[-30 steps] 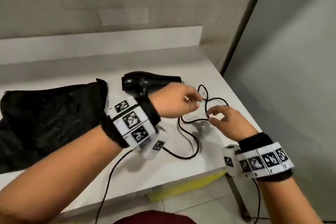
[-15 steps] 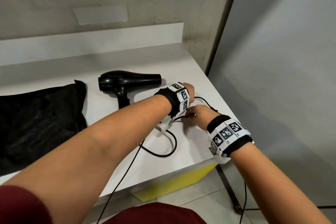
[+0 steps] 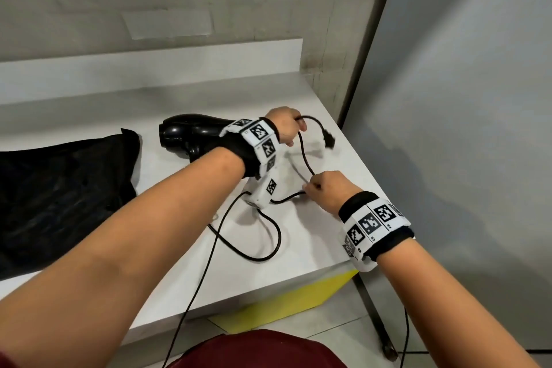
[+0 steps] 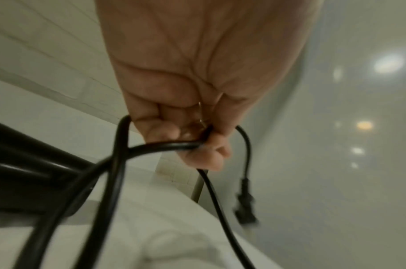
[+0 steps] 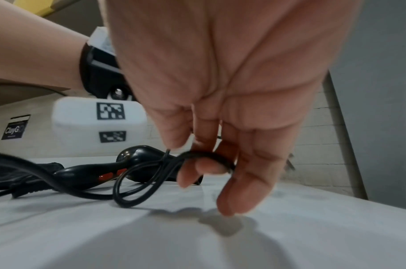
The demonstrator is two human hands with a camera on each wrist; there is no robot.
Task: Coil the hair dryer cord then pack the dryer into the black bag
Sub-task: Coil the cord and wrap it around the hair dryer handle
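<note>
The black hair dryer (image 3: 191,134) lies on the white table (image 3: 298,242), partly hidden behind my left wrist; its handle with red buttons (image 5: 110,174) shows in the right wrist view. My left hand (image 3: 286,128) grips the black cord (image 3: 304,155) near its plug (image 3: 328,140), which hangs free above the table. In the left wrist view the cord (image 4: 151,147) passes through the curled fingers and the plug (image 4: 243,205) dangles. My right hand (image 3: 322,191) pinches the cord (image 5: 206,156) lower down, near the table top. The black bag (image 3: 59,194) lies flat at the left.
More cord (image 3: 263,254) loops loosely on the table between my arms and trails over the front edge (image 3: 191,302). A grey wall panel (image 3: 463,128) and a metal post (image 3: 367,54) stand just right of the table. A raised ledge (image 3: 149,69) runs along the back.
My left hand has risen and moved back with the plug end of the cord. My right hand has drawn toward me, stretching a length of cord between the two hands.
</note>
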